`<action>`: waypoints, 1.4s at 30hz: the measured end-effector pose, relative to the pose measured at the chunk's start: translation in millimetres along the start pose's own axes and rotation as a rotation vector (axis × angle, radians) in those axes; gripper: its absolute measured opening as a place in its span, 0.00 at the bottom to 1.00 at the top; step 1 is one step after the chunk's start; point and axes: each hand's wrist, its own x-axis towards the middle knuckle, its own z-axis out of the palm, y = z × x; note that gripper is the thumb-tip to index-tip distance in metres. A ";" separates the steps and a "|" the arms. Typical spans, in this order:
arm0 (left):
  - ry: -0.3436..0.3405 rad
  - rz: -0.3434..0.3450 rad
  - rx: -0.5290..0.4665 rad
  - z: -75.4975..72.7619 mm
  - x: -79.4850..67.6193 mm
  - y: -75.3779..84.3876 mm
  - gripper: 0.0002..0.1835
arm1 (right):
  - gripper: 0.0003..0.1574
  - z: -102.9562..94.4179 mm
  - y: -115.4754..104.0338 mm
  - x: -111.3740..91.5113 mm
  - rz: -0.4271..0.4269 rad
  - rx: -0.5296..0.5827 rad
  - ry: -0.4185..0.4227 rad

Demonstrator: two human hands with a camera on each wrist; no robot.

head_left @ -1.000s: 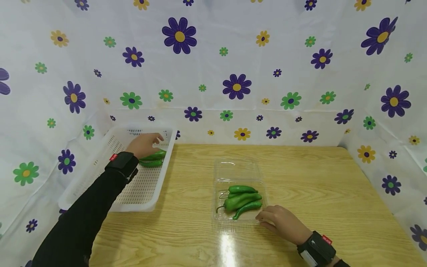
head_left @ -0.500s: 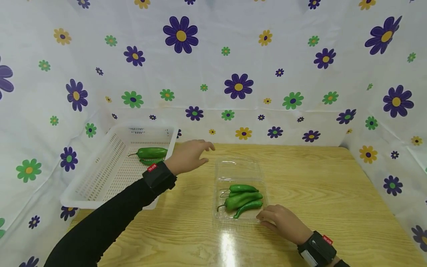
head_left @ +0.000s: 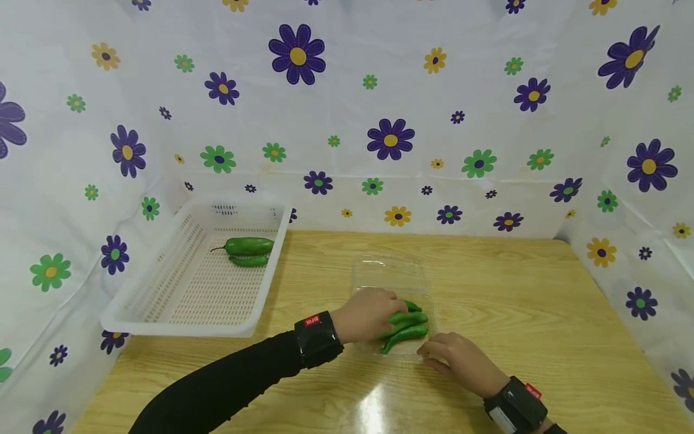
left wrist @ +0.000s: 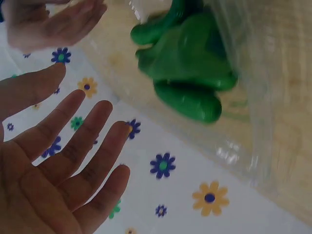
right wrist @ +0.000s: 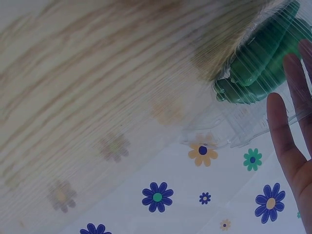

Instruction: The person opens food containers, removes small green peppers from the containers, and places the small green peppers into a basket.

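My left hand [head_left: 365, 316] reaches over the left part of a clear plastic clamshell box [head_left: 389, 274], partly hiding the green peppers [head_left: 405, 319] in it. In the left wrist view its fingers [left wrist: 83, 141] are spread with nothing between them, beside the peppers. At the box's near right corner rests my right hand [head_left: 461, 361], fingertips right at the rim. The right wrist view has its fingers [right wrist: 280, 122] fairly straight against the clear box wall, the thumb out of sight. The box's lid lies folded back, away from me.
A white perforated plastic basket [head_left: 187, 328] stands at the left of the wooden table [head_left: 504, 289], with a large green pepper [head_left: 248, 246] and a smaller one [head_left: 248, 261] inside. A flower-printed cloth [head_left: 336, 90] rises behind the table and along both sides.
My left hand has moved from inside the basket rightward, across the table, to above the peppers in the clear box. My right hand has stayed at the box's corner.
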 end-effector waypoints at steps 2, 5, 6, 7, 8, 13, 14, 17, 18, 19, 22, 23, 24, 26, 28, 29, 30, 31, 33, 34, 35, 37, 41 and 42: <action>-0.026 0.001 0.002 10.9 6.2 5.5 0.16 | 0.10 0.3 0.1 -0.5 -0.001 0.001 0.007; -0.038 0.016 0.002 24.1 13.1 11.0 0.16 | 0.10 0.7 0.7 -1.3 -0.007 0.000 0.014; -0.036 0.023 0.003 27.1 14.5 12.6 0.16 | 0.11 0.7 1.0 -1.7 -0.012 -0.002 0.019; -0.033 0.028 0.007 30.6 15.8 13.5 0.15 | 0.11 0.8 1.3 -2.0 -0.016 -0.002 0.023; -0.031 0.029 0.012 34.1 17.0 14.1 0.15 | 0.11 1.0 1.6 -2.3 -0.022 -0.003 0.027; -0.030 0.015 0.060 48.3 19.8 13.7 0.16 | 0.11 1.7 2.3 -1.8 -0.037 -0.006 0.041; -0.029 0.014 0.068 50.2 20.0 13.4 0.16 | 0.11 1.6 2.2 -1.6 -0.037 -0.004 0.039; -0.023 0.014 0.080 54.1 21.0 13.2 0.16 | 0.11 0.6 1.6 -1.4 -0.032 0.002 0.033; -0.024 0.009 0.078 54.1 21.3 13.6 0.15 | 0.11 0.3 1.4 -1.5 -0.031 0.000 0.033; -0.027 0.004 0.074 54.1 21.9 14.3 0.15 | 0.11 0.0 1.3 -1.5 -0.030 -0.002 0.033; -0.041 0.002 0.051 53.4 24.0 18.1 0.11 | 0.11 -0.6 1.2 -1.6 -0.032 -0.004 0.041; -0.047 0.003 0.049 53.8 24.8 19.5 0.09 | 0.11 -0.6 1.4 -1.6 -0.033 -0.005 0.044; -0.052 0.003 0.049 54.3 25.3 20.8 0.08 | 0.11 -0.5 1.7 -1.6 -0.036 -0.007 0.045; -0.061 0.008 0.052 56.5 26.9 23.0 0.05 | 0.11 -0.2 2.2 -1.7 -0.037 -0.007 0.047; -0.065 0.008 0.053 59.6 28.3 24.2 0.03 | 0.11 0.1 2.5 -2.2 -0.037 -0.008 0.047; -0.068 0.006 0.050 61.1 29.1 24.5 0.03 | 0.11 0.3 2.5 -2.5 -0.037 -0.010 0.046; -0.069 0.004 0.037 61.9 29.9 24.9 0.02 | 0.11 0.3 2.5 -2.8 -0.037 -0.012 0.046; -0.075 0.004 0.021 62.9 30.8 25.1 0.02 | 0.12 0.3 2.6 -3.3 -0.036 -0.013 0.046; -0.073 0.002 -0.008 64.2 32.7 25.4 0.03 | 0.12 0.2 2.9 -3.8 -0.037 -0.012 0.047; -0.078 -0.001 -0.025 64.0 33.5 25.7 0.04 | 0.12 0.1 3.0 -3.9 -0.038 -0.012 0.049; -0.078 -0.002 -0.041 64.2 34.3 25.9 0.06 | 0.12 0.1 3.2 -3.9 -0.041 -0.010 0.051; -0.078 -0.003 -0.061 64.8 35.7 26.1 0.10 | 0.12 0.1 3.5 -3.4 -0.048 -0.006 0.057; -0.054 0.001 -0.084 64.8 36.5 26.8 0.17 | 0.12 0.6 3.2 -1.6 -0.059 -0.005 0.061; -0.049 0.000 -0.090 65.5 36.8 26.7 0.18 | 0.12 0.6 3.0 -1.2 -0.057 -0.004 0.057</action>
